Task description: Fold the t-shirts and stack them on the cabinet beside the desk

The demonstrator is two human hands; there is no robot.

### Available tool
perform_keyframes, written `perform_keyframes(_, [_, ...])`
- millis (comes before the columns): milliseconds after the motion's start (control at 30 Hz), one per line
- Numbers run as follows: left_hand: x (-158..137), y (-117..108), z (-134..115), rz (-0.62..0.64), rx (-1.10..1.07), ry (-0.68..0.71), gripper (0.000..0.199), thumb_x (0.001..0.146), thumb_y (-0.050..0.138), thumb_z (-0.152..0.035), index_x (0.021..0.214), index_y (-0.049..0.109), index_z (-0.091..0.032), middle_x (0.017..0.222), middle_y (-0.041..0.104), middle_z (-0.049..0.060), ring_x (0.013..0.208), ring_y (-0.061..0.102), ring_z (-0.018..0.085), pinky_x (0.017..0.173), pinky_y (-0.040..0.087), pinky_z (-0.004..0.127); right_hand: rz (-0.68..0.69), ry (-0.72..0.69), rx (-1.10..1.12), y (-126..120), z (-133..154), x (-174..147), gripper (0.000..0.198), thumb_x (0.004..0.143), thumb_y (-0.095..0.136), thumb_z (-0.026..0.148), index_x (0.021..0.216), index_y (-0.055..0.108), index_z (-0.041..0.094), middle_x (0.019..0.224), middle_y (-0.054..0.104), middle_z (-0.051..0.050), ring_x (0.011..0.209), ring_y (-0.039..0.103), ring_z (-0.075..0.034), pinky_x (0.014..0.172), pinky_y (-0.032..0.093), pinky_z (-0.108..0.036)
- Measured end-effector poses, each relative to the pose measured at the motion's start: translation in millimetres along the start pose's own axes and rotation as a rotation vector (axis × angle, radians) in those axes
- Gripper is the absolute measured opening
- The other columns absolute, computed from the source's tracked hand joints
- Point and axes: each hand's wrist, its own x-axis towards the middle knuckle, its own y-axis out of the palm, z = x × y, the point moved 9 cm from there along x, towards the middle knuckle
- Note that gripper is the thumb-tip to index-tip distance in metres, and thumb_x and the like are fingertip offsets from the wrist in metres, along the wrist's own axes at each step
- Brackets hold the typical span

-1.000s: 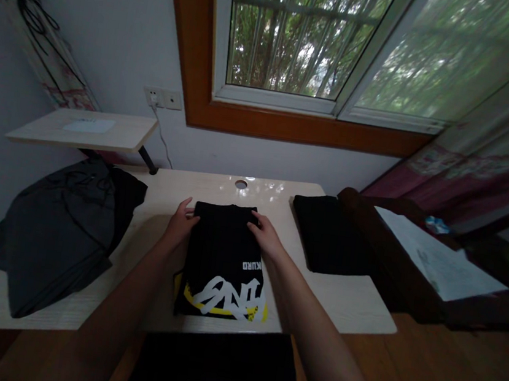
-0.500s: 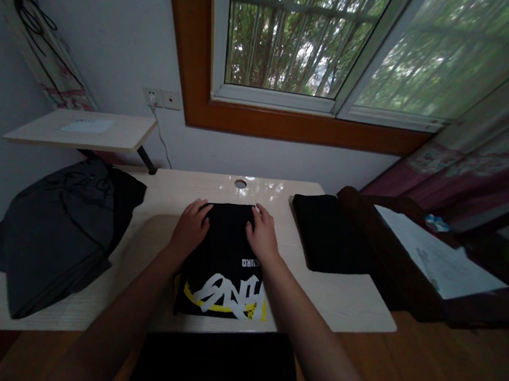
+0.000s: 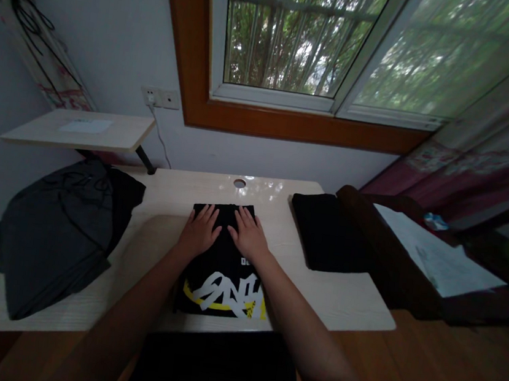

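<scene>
A folded black T-shirt-like garment (image 3: 220, 260) with white lettering and a yellow print lies on the pale table (image 3: 315, 297) in front of me. My left hand (image 3: 201, 230) rests flat on its upper left part, fingers spread. On the upper right part lies my right hand (image 3: 248, 234), also flat with its fingers apart. Both palms press on the cloth, and part of the small white lettering is hidden by my right wrist. To the right sits a folded black cloth (image 3: 323, 233), apart from my hands.
A heap of dark grey clothing (image 3: 58, 234) lies at the table's left, below a raised shelf board (image 3: 80, 132). A dark wooden piece of furniture (image 3: 395, 257) with white paper (image 3: 436, 253) on it stands at the right. Behind the table is a window (image 3: 300, 48).
My hands have moved inward from the garment's upper side edges onto its top face, closer together. The garment stays in place, its upper corners now uncovered.
</scene>
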Motion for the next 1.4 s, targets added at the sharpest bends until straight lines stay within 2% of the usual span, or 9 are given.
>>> perform_keyframes(233, [2, 4, 16, 0.020, 0.008, -0.087, 0.062, 0.102, 0.031, -0.046, 0.156, 0.035, -0.017, 0.165, 0.030, 0.011, 0.154, 0.023, 0.026, 0.125, 0.021, 0.053, 0.018, 0.053, -0.017, -1, -12, -1, 0.066, 0.104, 0.034, 0.053, 0.157, 0.035, 0.014, 0.167, 0.024, -0.011, 0.155, 0.020, -0.026, 0.124, 0.018, -0.052])
perform_keyframes(433, [0, 6, 19, 0.023, 0.010, -0.106, 0.061, 0.103, 0.031, -0.045, 0.157, 0.033, -0.017, 0.166, 0.028, 0.011, 0.155, 0.021, 0.027, 0.124, 0.019, 0.056, 0.017, 0.087, -0.030, -2, -24, -3, 0.070, 0.103, 0.031, 0.057, 0.158, 0.033, 0.013, 0.167, 0.022, -0.009, 0.154, 0.021, -0.028, 0.124, 0.019, -0.049])
perform_keyframes(967, [-9, 1, 30, -0.003, 0.020, -0.132, 0.061, 0.103, 0.028, -0.043, 0.157, 0.033, -0.014, 0.167, 0.027, 0.010, 0.155, 0.021, 0.028, 0.124, 0.020, 0.057, 0.020, 0.115, -0.053, -4, -22, -4, 0.067, 0.103, 0.034, 0.054, 0.158, 0.034, 0.015, 0.167, 0.023, -0.008, 0.154, 0.020, -0.029, 0.124, 0.018, -0.052])
perform_keyframes(1100, [-9, 2, 29, -0.010, 0.015, -0.138, 0.061, 0.103, 0.029, -0.044, 0.157, 0.034, -0.015, 0.167, 0.027, 0.010, 0.155, 0.022, 0.028, 0.124, 0.020, 0.057, -0.046, 0.097, -0.078, -14, -8, -2, 0.060, 0.103, 0.036, 0.041, 0.155, 0.038, 0.011, 0.166, 0.025, -0.010, 0.155, 0.017, -0.031, 0.125, 0.015, -0.054])
perform_keyframes(1200, [-9, 2, 29, -0.016, 0.007, -0.143, 0.061, 0.103, 0.029, -0.043, 0.157, 0.034, -0.016, 0.166, 0.028, 0.010, 0.155, 0.022, 0.027, 0.124, 0.019, 0.056, -0.083, -0.019, -0.055, -18, 18, 2, 0.056, 0.104, 0.034, 0.034, 0.154, 0.041, 0.011, 0.165, 0.028, -0.009, 0.155, 0.018, -0.026, 0.127, 0.014, -0.049])
perform_keyframes(1300, [-9, 2, 30, -0.011, 0.000, -0.151, 0.060, 0.102, 0.031, -0.043, 0.157, 0.035, -0.018, 0.166, 0.029, 0.010, 0.155, 0.022, 0.028, 0.125, 0.019, 0.055, -0.056, -0.128, -0.010, -13, 39, 6, 0.054, 0.104, 0.036, 0.036, 0.152, 0.044, 0.013, 0.163, 0.034, -0.009, 0.154, 0.021, -0.023, 0.127, 0.015, -0.047])
perform_keyframes(1400, [-9, 2, 31, -0.005, -0.002, -0.157, 0.059, 0.102, 0.033, -0.042, 0.156, 0.037, -0.018, 0.166, 0.029, 0.009, 0.155, 0.022, 0.028, 0.125, 0.019, 0.055, -0.011, -0.139, 0.015, -3, 43, 12, 0.055, 0.104, 0.038, 0.042, 0.151, 0.046, 0.016, 0.163, 0.035, -0.008, 0.154, 0.024, -0.024, 0.126, 0.020, -0.047])
